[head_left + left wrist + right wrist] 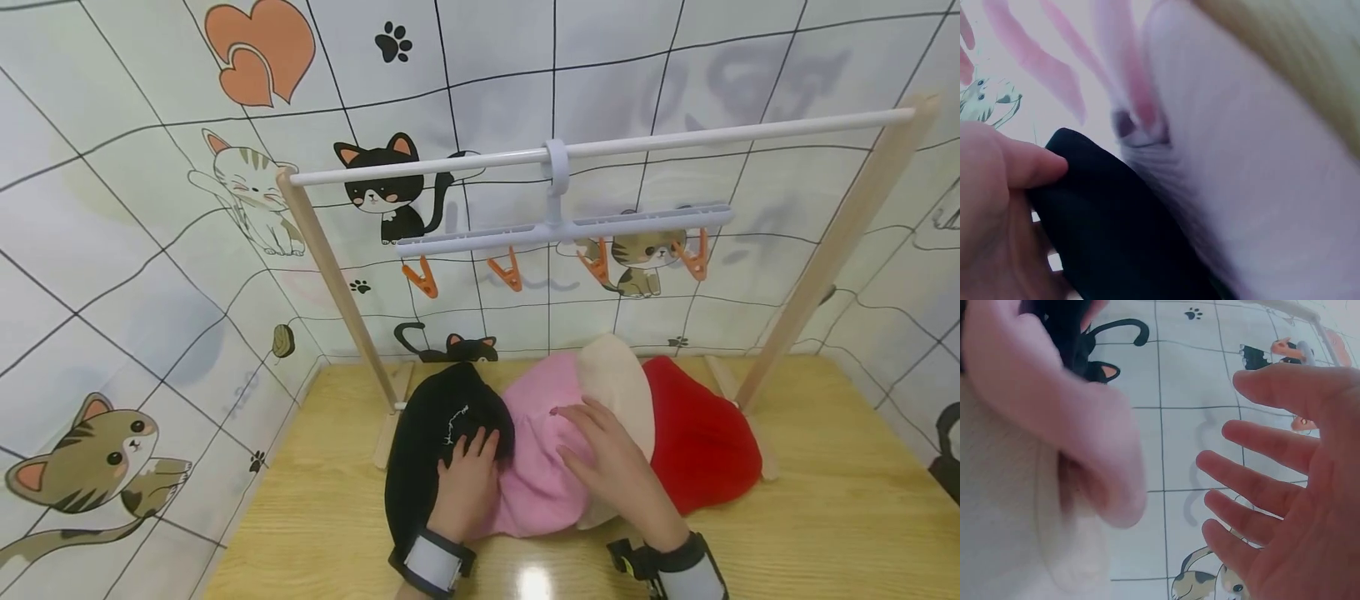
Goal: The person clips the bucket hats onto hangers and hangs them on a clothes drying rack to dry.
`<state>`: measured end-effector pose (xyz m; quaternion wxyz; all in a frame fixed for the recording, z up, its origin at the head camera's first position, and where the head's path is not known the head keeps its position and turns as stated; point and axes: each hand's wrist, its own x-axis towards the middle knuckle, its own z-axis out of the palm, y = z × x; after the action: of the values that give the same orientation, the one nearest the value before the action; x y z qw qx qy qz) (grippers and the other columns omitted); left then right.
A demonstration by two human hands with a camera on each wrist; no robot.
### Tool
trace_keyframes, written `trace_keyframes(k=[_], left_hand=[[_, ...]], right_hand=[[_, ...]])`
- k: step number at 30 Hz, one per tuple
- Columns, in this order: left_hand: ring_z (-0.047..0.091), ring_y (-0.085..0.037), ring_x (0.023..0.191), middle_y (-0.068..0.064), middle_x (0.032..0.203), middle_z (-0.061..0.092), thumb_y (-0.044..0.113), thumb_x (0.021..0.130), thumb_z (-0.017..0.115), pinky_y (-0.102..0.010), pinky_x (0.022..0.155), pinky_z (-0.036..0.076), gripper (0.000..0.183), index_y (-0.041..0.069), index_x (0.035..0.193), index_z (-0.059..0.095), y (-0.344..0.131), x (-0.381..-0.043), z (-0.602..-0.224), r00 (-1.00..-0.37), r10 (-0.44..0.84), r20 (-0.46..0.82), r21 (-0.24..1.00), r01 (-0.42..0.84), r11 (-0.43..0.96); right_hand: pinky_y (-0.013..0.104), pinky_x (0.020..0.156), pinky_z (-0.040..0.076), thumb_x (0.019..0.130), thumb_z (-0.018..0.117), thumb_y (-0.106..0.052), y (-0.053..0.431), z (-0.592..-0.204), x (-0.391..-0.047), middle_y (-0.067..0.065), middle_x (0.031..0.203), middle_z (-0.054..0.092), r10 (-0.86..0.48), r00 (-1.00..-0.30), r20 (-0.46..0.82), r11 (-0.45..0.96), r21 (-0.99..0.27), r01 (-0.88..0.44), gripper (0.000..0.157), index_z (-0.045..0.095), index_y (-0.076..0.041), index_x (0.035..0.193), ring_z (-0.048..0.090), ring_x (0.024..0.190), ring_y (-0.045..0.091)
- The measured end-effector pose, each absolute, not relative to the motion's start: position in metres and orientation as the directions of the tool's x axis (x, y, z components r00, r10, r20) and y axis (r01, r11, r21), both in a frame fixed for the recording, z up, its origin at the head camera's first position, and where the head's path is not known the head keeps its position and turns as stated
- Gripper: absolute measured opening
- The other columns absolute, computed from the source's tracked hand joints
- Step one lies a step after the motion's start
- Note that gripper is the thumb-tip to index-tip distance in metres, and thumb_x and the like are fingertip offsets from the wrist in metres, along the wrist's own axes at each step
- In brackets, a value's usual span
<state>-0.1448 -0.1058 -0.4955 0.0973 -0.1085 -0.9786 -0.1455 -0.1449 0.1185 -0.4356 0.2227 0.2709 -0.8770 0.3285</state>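
Observation:
Four soft cloth hats lie overlapping in a row: a black hat (420, 433) with white stitching, a pink hat (536, 496), a cream hat (621, 379) and a red hat (701, 446). My left hand (468, 492) is at the black hat's right side. In the left wrist view its thumb and fingers pinch an edge of the black fabric (1110, 219), with pink cloth alongside. Above the pink hat, my right hand (611, 454) has its fingers spread. The right wrist view shows them straight and holding nothing, apart from a raised pink fold (1097, 437).
Behind the hats stands a rack with wooden posts (825, 258) and a white rod (472, 160). A pale hanger (517, 237) with several orange clips (507, 272) hangs from the rod. Cat-patterned walls enclose the wooden table (307, 517).

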Motion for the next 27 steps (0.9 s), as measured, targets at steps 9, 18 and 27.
trace_keyframes(k=[9, 18, 27], left_hand=[[0.059, -0.041, 0.106, -0.019, 0.121, 0.062, 0.005, 0.096, 0.053, -0.058, 0.084, 0.047, 0.029, -0.001, 0.123, 0.06, -0.135, -0.159, -0.472, -0.88, 0.176, 0.442, 0.461, 0.391, 0.796], [0.061, -0.038, 0.103, -0.026, 0.114, 0.062, 0.002, 0.101, 0.044, -0.052, 0.086, 0.047, 0.028, -0.005, 0.126, 0.054, -0.173, -0.177, -0.435, -0.873, 0.133, 0.47, 0.658, 0.447, 0.606], [0.037, -0.038, 0.131, -0.025, 0.139, 0.044, 0.013, 0.106, 0.035, -0.053, 0.107, 0.027, 0.038, -0.006, 0.138, 0.044, -0.202, -0.191, -0.409, -0.962, 0.113, 0.249, 0.883, 0.273, 0.381]], right_hand=[[0.052, 0.094, 0.043, 0.081, 0.073, -0.012, 0.102, -0.427, -0.147, 0.016, 0.118, 0.06, -0.4, -0.725, 0.561, 0.617, -0.42, -0.666, 0.038, 0.065, -0.001, 0.116, 0.052, 0.115, 0.036], [0.044, 0.096, 0.044, 0.084, 0.072, -0.015, 0.093, -0.414, -0.154, 0.013, 0.122, 0.059, -0.474, -0.71, 0.521, 0.621, -0.374, -0.689, 0.039, 0.064, -0.003, 0.121, 0.054, 0.114, 0.028], [0.043, 0.096, 0.045, 0.087, 0.07, -0.015, 0.088, -0.399, -0.166, 0.012, 0.122, 0.06, -0.531, -0.694, 0.485, 0.606, -0.355, -0.712, 0.038, 0.063, -0.003, 0.122, 0.054, 0.115, 0.027]])
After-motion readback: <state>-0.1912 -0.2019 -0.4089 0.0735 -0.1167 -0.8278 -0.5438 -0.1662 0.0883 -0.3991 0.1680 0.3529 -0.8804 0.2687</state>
